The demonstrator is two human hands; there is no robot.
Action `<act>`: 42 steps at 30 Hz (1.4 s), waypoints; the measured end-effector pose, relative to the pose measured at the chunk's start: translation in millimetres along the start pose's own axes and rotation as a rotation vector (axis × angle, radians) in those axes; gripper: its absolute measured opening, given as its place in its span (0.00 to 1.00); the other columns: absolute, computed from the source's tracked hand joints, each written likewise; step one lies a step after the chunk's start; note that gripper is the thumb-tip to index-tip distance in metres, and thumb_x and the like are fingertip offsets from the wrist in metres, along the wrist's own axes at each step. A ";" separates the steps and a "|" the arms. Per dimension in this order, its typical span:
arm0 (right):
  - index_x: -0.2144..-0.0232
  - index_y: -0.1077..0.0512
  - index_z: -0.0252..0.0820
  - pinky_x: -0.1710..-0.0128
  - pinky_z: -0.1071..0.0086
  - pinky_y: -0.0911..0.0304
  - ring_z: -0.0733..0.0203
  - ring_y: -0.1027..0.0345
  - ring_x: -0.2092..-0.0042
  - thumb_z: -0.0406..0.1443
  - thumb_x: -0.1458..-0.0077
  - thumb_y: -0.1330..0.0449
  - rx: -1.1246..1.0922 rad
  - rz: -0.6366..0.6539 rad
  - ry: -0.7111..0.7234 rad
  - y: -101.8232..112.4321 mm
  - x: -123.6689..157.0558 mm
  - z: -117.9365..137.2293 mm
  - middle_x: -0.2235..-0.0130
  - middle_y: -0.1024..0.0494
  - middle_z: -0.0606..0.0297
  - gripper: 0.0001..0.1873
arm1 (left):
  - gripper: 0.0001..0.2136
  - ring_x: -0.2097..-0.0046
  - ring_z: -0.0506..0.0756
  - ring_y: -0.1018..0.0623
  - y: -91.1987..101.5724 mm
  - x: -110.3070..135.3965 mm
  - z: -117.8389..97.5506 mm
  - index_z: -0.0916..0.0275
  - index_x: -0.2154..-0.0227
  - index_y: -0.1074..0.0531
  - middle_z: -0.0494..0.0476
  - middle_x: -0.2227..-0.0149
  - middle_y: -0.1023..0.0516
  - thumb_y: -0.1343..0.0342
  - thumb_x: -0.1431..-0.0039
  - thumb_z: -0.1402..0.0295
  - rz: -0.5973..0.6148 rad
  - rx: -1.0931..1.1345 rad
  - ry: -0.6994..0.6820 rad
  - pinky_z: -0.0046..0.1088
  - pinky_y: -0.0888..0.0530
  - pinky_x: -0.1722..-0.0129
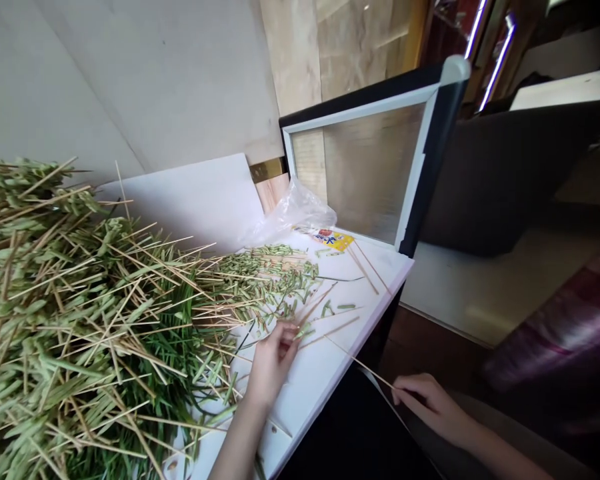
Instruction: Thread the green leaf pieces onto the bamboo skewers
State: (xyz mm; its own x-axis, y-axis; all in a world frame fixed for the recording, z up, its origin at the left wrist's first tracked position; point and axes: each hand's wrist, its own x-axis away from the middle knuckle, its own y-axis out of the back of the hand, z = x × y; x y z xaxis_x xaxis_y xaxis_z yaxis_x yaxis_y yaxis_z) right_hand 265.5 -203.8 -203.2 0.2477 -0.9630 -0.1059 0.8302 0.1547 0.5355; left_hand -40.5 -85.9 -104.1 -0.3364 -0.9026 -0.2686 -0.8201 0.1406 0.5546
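My left hand (273, 360) rests on the white table (325, 370), its fingertips pinched on a small green piece (304, 329) among scattered cut greens. Off the table's edge, my right hand (433, 403) is closed on the end of a thin bamboo skewer (360, 363) that slants up over the table toward my left hand. A big heap of skewers threaded with green pieces (80, 313) fills the left side. A smaller row of loaded skewers (270, 270) lies beyond my left hand.
A clear plastic bag (293, 213) and a yellow packet (333, 238) lie at the table's far end, with loose bare skewers (365, 267) beside them. A framed translucent panel (375, 173) stands behind. To the right the table edge drops to the floor.
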 end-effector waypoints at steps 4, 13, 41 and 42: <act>0.73 0.28 0.41 0.67 0.69 0.43 0.64 0.33 0.71 0.45 0.32 0.52 -0.009 0.023 0.009 0.2 1.2 4.8 0.75 0.27 0.67 0.23 | 0.04 0.66 0.54 0.18 -3.8 1.7 -4.5 0.60 0.64 0.26 0.55 0.67 0.17 0.44 0.39 0.67 -0.018 -0.012 -0.023 0.26 0.23 0.66; 0.73 0.26 0.41 0.66 0.71 0.41 0.64 0.31 0.70 0.43 0.32 0.52 -0.035 0.031 0.033 2.3 0.8 14.8 0.74 0.24 0.66 0.23 | 0.04 0.71 0.52 0.20 -8.3 4.2 -5.5 0.60 0.69 0.25 0.52 0.70 0.18 0.42 0.41 0.68 -0.026 -0.118 -0.062 0.24 0.24 0.69; 0.72 0.28 0.42 0.66 0.71 0.42 0.66 0.32 0.71 0.39 0.31 0.53 -0.024 0.034 0.033 0.1 10.3 13.7 0.73 0.25 0.68 0.19 | 0.06 0.65 0.53 0.19 -22.6 14.4 -33.7 0.59 0.68 0.25 0.54 0.66 0.18 0.45 0.37 0.73 0.243 -0.219 -0.290 0.27 0.25 0.62; 0.72 0.28 0.42 0.65 0.71 0.41 0.66 0.32 0.71 0.39 0.31 0.52 -0.026 0.035 0.041 -0.6 10.6 15.1 0.73 0.25 0.68 0.19 | 0.07 0.65 0.53 0.19 -25.9 15.9 -37.3 0.59 0.68 0.25 0.54 0.66 0.18 0.46 0.36 0.73 0.288 -0.207 -0.289 0.27 0.25 0.62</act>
State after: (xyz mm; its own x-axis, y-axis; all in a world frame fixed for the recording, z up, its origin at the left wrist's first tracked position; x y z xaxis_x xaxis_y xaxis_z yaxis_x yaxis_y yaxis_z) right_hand 260.1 -217.5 -192.0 0.2966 -0.9471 -0.1222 0.8331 0.1941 0.5179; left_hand -7.4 -119.1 -93.4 -0.6766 -0.6841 -0.2725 -0.5743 0.2585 0.7768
